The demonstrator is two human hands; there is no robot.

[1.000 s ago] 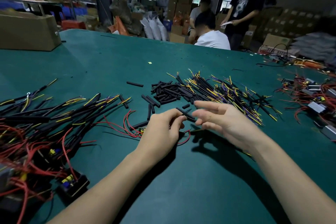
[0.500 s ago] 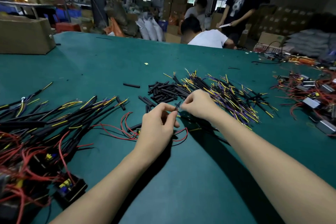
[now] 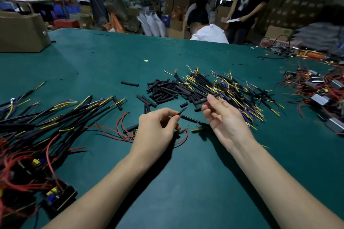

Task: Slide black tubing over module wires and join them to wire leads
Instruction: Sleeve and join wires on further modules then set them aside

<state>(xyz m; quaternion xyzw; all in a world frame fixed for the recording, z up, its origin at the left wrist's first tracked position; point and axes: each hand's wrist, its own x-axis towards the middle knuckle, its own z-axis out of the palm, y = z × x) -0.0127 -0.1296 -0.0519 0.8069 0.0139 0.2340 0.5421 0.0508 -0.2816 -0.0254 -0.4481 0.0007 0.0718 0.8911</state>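
My left hand (image 3: pixel 156 130) pinches the end of a thin black module wire (image 3: pixel 182 111) just above the green table. Red wires (image 3: pixel 122 132) loop out from under that hand toward a small module mostly hidden by it. My right hand (image 3: pixel 223 119) pinches a short piece of black tubing (image 3: pixel 210 98) between thumb and forefinger, held up to the right of the wire tip, a small gap apart. A black sleeved wire lead (image 3: pixel 193 121) with a yellow tip lies on the table between the two hands.
A heap of cut black tubing (image 3: pixel 163 91) and a pile of black, yellow and purple wire leads (image 3: pixel 232 89) lie behind my hands. Joined assemblies (image 3: pixel 37 121) spread at the left, modules with red wires (image 3: pixel 320 95) at the right. A cardboard box (image 3: pixel 22 31) stands far left. People are beyond the table.
My right hand has drawn back from the tubing heap with a piece of tubing pinched in it. My left hand has kept its pinch on the wire and lifted its tip a little.
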